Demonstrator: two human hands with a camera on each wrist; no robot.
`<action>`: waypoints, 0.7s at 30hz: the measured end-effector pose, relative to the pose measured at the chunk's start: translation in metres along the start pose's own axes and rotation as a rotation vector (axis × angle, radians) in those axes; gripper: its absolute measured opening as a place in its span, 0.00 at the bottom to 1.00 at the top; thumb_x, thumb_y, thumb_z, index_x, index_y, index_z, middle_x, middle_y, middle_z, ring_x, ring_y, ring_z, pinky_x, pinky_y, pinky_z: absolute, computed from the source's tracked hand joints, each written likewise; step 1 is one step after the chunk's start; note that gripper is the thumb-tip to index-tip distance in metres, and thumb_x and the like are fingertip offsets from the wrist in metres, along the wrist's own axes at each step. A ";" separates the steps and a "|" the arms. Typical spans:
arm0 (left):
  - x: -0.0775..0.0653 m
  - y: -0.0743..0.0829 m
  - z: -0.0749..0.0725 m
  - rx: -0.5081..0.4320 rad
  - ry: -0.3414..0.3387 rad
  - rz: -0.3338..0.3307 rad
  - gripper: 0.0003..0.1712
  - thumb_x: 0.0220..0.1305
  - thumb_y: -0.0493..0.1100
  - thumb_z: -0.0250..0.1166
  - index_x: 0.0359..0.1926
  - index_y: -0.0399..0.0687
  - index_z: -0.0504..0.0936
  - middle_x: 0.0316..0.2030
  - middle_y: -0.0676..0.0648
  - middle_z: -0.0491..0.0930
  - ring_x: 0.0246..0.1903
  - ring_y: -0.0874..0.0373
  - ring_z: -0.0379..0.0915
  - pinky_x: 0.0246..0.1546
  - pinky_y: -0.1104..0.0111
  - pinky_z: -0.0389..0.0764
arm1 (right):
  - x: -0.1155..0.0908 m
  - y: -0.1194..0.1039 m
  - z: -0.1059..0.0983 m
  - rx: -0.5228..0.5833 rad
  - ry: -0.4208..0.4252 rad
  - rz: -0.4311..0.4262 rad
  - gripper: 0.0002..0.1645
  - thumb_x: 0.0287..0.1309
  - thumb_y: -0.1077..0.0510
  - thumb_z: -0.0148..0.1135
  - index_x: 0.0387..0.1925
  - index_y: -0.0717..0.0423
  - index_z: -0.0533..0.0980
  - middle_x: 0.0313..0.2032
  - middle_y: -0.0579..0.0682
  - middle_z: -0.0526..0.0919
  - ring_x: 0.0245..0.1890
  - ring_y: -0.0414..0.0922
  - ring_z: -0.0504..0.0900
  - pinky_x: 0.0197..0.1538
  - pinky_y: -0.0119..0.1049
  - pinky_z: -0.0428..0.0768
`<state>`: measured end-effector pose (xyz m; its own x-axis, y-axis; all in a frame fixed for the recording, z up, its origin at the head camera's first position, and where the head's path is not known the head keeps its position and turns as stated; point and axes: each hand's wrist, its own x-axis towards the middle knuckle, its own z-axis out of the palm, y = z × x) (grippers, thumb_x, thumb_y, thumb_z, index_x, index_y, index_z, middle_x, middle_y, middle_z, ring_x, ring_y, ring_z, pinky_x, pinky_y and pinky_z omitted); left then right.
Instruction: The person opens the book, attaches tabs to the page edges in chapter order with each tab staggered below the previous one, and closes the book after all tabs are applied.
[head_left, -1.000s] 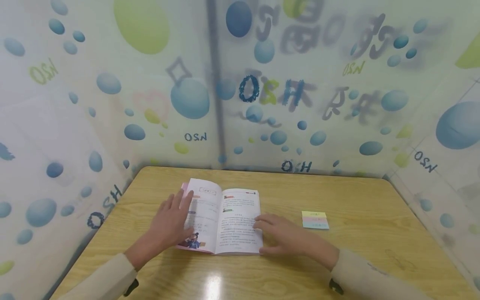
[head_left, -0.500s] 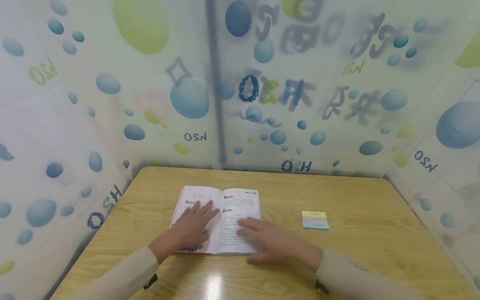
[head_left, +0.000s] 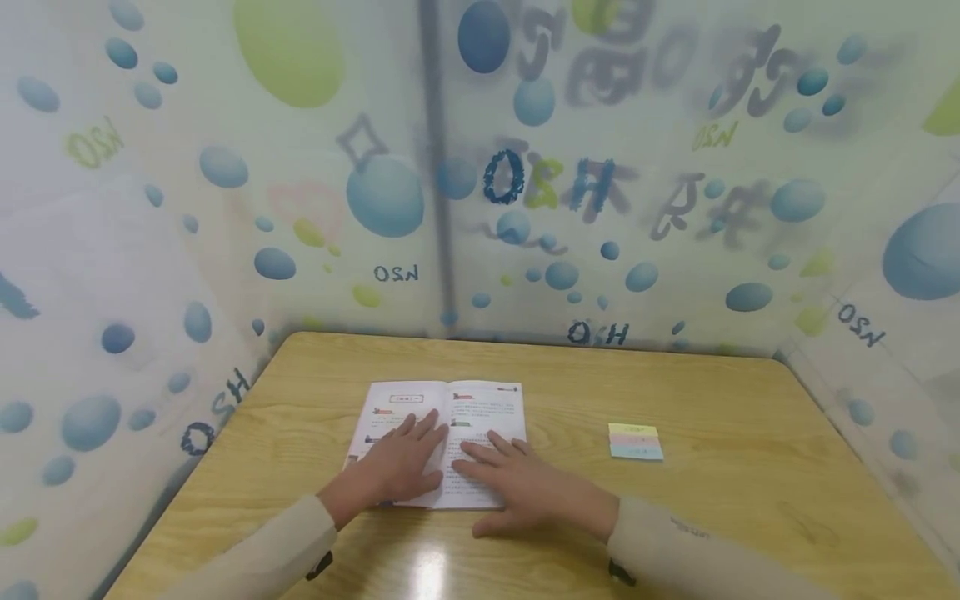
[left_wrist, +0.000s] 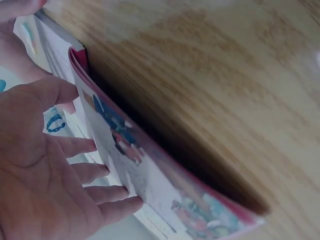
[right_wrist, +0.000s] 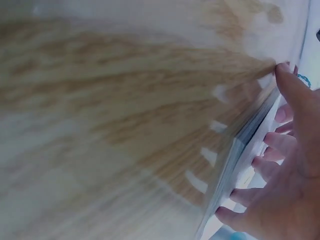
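An open book (head_left: 405, 392) with printed text lies flat on the wooden table, its left page showing small coloured pictures near the bottom. My left hand (head_left: 397, 458) rests on the left page with straight, spread fingers, close to the fold. In the left wrist view, the fingertips of the left hand (left_wrist: 55, 175) touch the page of the book (left_wrist: 145, 175). On the lower right page lies my right hand (head_left: 517, 483), fingers spread. Its thumb is off the page, by the book's near edge; in the right wrist view the right hand (right_wrist: 290, 165) has its fingertips on the page.
A set of yellow, pink and blue sticky notes (head_left: 635, 442) lies on the wooden table (head_left: 720, 500), right of the book. Behind the table and on both sides stands a sheet (head_left: 675, 208) printed with bubbles and letters.
The left hand has moved right from the left page's outer edge to near the fold, and that page now lies flatter. The right hand has slid left onto the right page.
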<state>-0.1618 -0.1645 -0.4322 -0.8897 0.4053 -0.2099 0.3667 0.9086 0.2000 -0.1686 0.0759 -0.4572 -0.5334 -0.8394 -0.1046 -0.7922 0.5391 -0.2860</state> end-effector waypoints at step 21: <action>0.059 -0.006 -0.014 0.065 -0.098 -0.159 0.33 0.80 0.45 0.49 0.78 0.39 0.55 0.79 0.43 0.49 0.73 0.32 0.48 0.61 0.32 0.63 | 0.003 -0.005 -0.002 -0.080 -0.040 0.053 0.38 0.73 0.38 0.54 0.78 0.37 0.58 0.78 0.45 0.54 0.75 0.61 0.54 0.68 0.63 0.63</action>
<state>-0.2198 -0.1477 -0.4327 -0.9082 0.2612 -0.3271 0.2433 0.9653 0.0952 -0.1667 0.0705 -0.4536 -0.5644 -0.8105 -0.1564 -0.7850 0.5856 -0.2020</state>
